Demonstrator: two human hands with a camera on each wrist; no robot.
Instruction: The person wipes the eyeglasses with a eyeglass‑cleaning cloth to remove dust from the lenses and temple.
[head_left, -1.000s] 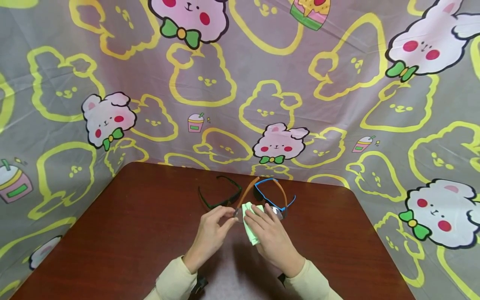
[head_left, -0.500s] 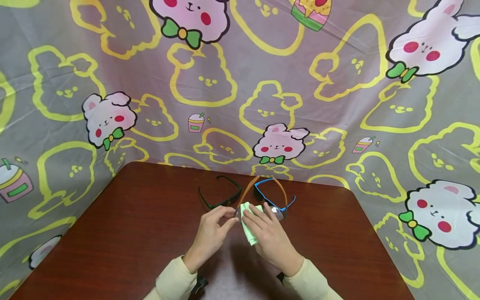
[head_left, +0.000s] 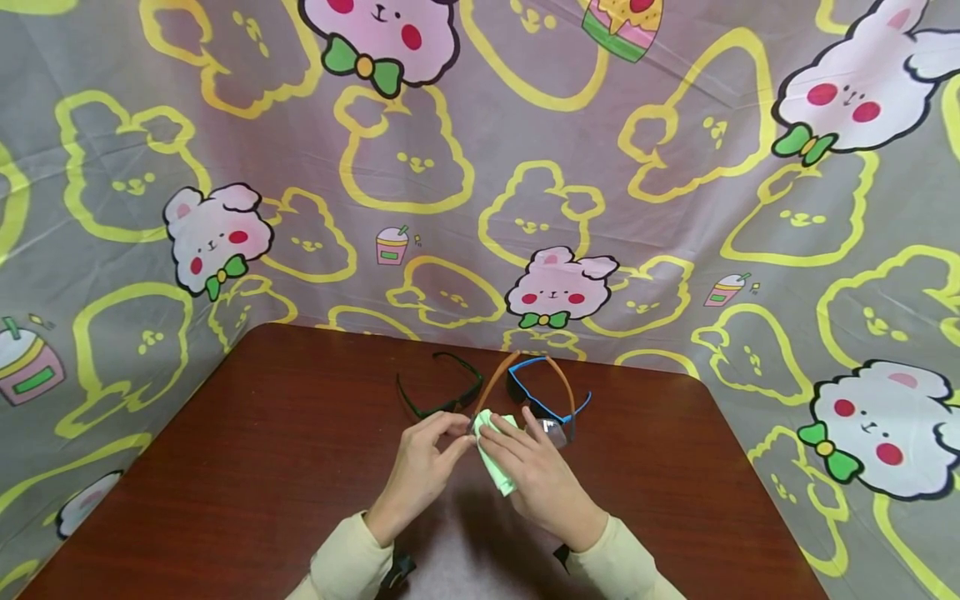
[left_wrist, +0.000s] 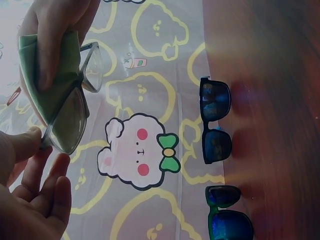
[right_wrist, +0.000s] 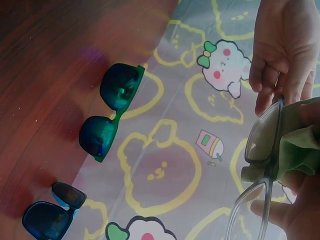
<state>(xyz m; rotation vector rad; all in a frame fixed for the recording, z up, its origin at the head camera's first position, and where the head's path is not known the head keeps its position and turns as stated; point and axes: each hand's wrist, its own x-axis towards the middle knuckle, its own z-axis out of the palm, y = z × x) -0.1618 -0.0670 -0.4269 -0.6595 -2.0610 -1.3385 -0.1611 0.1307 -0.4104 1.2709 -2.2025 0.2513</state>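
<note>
A pair of clear-lensed eyeglasses (head_left: 552,430) with orange-brown temples is held above the table, temples pointing away from me. My left hand (head_left: 422,471) pinches the left end of the frame between thumb and fingers; in the left wrist view the thumb (left_wrist: 25,142) sits at the rim. Over the left lens my right hand (head_left: 551,479) holds a folded light-green cloth (head_left: 497,467). Through the lens (right_wrist: 263,134) the cloth shows in the right wrist view, and a bit of it emerges by the bridge. The right lens is uncovered. Part of the right hand's grip is hidden behind the cloth.
Green-framed sunglasses (head_left: 465,398) lie on the dark red-brown table (head_left: 247,450) beyond the left hand. Blue-framed sunglasses (head_left: 534,398) lie to their right, partly behind the eyeglasses. A grey curtain (head_left: 450,167) with cartoon prints surrounds the table's back and sides.
The right hand and cloth have shifted slightly left along the lens, toward the left hand. The eyeglasses' right side has tilted a little. The left hand keeps its place.
</note>
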